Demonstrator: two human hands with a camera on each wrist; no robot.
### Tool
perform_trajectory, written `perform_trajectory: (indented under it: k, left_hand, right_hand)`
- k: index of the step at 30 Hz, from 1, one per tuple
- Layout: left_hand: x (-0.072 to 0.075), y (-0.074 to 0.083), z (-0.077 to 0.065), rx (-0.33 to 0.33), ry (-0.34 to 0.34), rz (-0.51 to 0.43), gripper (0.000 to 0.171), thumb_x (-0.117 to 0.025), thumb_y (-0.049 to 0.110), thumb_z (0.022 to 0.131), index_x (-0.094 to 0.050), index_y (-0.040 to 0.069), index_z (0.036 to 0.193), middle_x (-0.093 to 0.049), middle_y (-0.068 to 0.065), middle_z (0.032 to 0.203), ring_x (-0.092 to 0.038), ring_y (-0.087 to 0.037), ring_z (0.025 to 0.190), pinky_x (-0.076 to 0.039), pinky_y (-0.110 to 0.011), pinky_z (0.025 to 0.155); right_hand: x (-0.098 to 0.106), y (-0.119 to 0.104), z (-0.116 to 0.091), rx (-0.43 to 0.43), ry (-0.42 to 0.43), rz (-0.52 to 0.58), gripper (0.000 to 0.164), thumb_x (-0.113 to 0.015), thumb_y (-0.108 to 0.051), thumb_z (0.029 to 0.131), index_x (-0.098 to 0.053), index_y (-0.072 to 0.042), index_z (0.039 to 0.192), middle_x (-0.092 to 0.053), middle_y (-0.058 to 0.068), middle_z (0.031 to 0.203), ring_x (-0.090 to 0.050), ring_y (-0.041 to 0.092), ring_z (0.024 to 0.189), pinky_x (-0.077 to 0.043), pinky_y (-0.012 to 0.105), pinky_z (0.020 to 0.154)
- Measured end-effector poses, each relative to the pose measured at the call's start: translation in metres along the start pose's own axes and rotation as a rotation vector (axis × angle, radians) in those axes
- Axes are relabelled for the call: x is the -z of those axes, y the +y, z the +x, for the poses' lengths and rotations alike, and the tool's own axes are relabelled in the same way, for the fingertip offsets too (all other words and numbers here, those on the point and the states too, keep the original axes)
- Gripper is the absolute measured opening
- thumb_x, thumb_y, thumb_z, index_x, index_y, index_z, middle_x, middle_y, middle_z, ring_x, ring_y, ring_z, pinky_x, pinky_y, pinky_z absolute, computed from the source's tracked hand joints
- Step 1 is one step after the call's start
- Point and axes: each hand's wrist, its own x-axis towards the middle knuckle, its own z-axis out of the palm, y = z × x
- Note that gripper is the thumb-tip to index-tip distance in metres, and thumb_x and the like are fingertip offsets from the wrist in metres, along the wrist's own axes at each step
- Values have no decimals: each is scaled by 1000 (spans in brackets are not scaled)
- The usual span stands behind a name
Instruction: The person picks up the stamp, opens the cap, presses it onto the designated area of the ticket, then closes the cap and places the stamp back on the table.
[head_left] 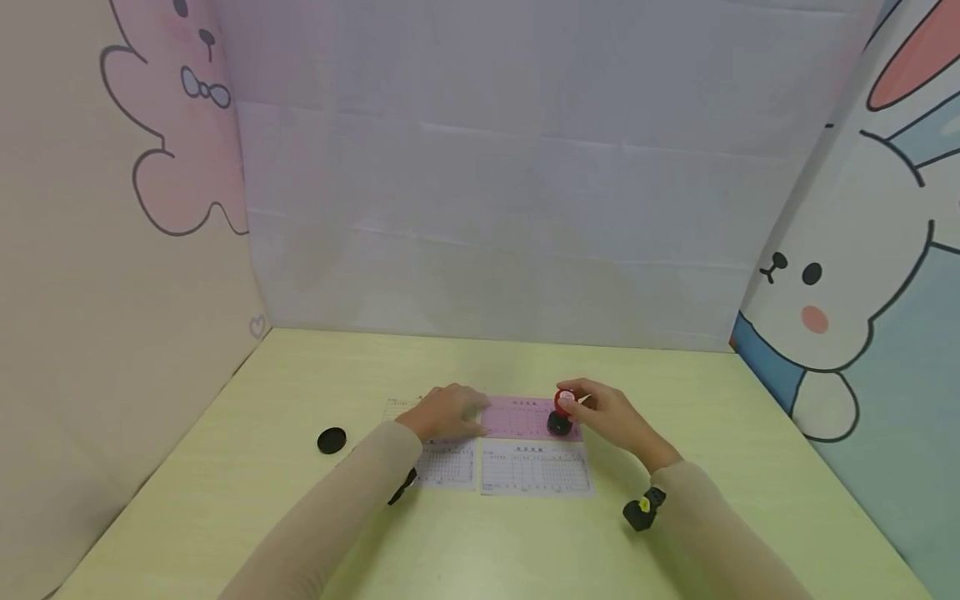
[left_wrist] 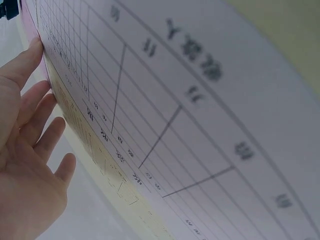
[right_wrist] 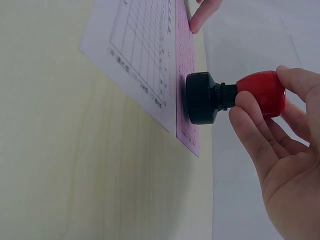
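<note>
One stamp [right_wrist: 227, 96], likely light and stiff, is best held by its knob [right_wrist: 261, 91], which the right hand [head_left: 613, 417] grips; the left hand [head_left: 444, 412], fingers apart, touches the pink slip [head_left: 517, 418].

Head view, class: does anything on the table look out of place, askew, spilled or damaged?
Only the black disc looks stray: it lies alone, left of the grouped forms and red-handled stamp. No spill or tear shows.
</note>
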Motion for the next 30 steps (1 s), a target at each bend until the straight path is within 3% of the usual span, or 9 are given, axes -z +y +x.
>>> perform_trajectory:
  k: [4,11,14,22,27,30]
  left_hand:
    - [0,1,0,0,0,19,54,-69,40,95,-59,16,142,-53,-3,146,-44,-27,139,-32,-48,115]
    - [-2,2,1,16,0,11,55,-70,42,94,-59,17,142,-53,-2,147,-43,-26,139,-31,-48,115]
    - [-3,1,1,14,2,7,54,-70,41,94,-59,17,142,-54,-2,146,-43,-26,139,-32,-48,114]
    - [-5,1,3,14,-3,2,54,-70,41,95,-59,17,142,-53,-2,147,-43,-26,139,-32,-50,114]
    - [-6,0,2,18,-3,4,54,-70,41,95,-59,17,142,-53,-1,147,-42,-26,140,-31,-49,115]
    - [-5,1,1,10,3,3,54,-70,41,94,-59,16,142,-54,-2,146,-44,-26,139,-32,-48,114]
  right_hand:
    - [-1,-2,-2,-3,8,4,40,-62,-22,102,-59,1,134,-68,12,106,-68,30,85,-51,27,71]
    - [6,-38,-13,4,-7,-3,33,-60,-10,101,-60,6,130,-67,18,104,-67,39,85,-50,25,71]
    - [7,-42,-15,7,-9,-6,33,-61,-10,101,-60,7,129,-67,18,104,-67,40,85,-49,25,70]
    - [1,1,-5,3,1,6,39,-61,-20,102,-58,2,134,-69,12,106,-69,29,85,-51,26,72]
    - [1,9,-5,-3,0,30,44,-63,-28,101,-59,0,135,-71,8,106,-70,23,85,-53,28,76]
    - [0,6,-6,5,-2,52,41,-63,-23,101,-59,2,134,-71,11,107,-70,27,86,-53,27,77]
